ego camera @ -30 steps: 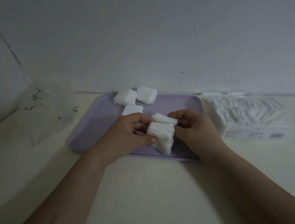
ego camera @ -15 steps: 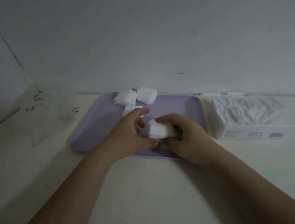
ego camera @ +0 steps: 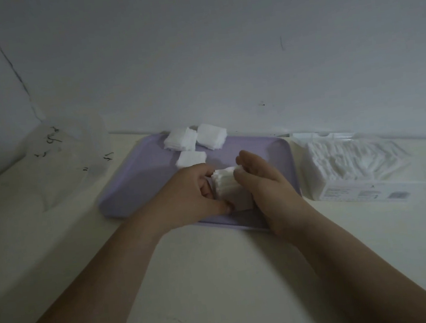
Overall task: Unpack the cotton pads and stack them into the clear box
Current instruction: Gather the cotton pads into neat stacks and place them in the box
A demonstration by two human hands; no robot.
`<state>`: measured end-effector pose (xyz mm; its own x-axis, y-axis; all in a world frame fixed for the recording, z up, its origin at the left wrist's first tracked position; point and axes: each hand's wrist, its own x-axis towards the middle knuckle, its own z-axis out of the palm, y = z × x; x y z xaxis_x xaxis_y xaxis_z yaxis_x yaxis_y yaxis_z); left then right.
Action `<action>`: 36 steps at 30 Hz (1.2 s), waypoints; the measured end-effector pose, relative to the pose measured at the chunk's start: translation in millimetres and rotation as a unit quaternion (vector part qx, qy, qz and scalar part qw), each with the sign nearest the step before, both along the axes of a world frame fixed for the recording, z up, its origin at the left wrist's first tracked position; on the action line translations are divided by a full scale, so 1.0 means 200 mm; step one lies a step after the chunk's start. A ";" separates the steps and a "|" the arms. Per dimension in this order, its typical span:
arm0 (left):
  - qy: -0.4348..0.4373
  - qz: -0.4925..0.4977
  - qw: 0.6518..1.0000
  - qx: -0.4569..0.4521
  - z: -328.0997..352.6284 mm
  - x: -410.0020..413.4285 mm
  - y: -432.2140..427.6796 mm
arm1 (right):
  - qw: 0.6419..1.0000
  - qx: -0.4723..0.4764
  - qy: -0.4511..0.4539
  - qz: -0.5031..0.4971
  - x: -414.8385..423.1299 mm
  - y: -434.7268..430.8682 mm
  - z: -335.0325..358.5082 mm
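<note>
A stack of white cotton pads stands on edge on the near part of the lilac tray. My left hand presses its left side and my right hand cups its right side, so both hands grip the stack. Three smaller piles of cotton pads lie at the tray's far edge. The clear box, filled with rows of cotton pads, sits to the right of the tray.
An empty crumpled clear plastic bag with black print lies at the far left by the wall. The cream table surface stretches toward me under my forearms. A white wall rises directly behind the tray and box.
The loose, fanned stack held above the tray has been squeezed together and lowered onto the tray. My right hand turned from gripping over the top to cupping the stack's right side.
</note>
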<state>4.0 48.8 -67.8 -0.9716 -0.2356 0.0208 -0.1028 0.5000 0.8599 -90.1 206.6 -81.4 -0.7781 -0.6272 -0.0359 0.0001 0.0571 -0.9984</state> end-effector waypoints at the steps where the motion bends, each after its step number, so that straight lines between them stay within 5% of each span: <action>1: -0.001 -0.005 1.000 0.012 0.00 0.00 0.01 | 1.000 0.006 0.009 -0.004 0.00 -0.01 -0.01; 10: 0.011 -0.031 0.999 0.014 -0.02 -0.02 0.04 | 0.998 -0.025 0.017 -0.049 0.01 -0.05 -0.04; 22: 0.004 0.074 0.996 -0.055 -0.02 -0.07 0.08 | 0.997 -0.021 0.015 -0.071 -0.01 -0.06 -0.06; 26: -0.003 0.029 0.999 0.032 0.00 -0.04 0.05 | 0.994 -0.062 -0.045 -0.076 -0.01 -0.06 -0.05; 32: 0.023 0.057 0.996 -0.063 -0.03 -0.03 0.04 | 0.956 -0.179 -0.232 -0.006 -0.05 -0.02 0.02; 36: 0.005 0.077 0.996 -0.040 -0.01 -0.02 0.00 | 0.992 -0.094 -0.037 0.080 -0.08 0.05 0.01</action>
<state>0.0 48.0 -69.6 -0.9233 -0.3800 0.0553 -0.1751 0.5450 0.8199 -105.4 215.8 -80.1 -0.6676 -0.7434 0.0398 0.0796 -0.1244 -0.9890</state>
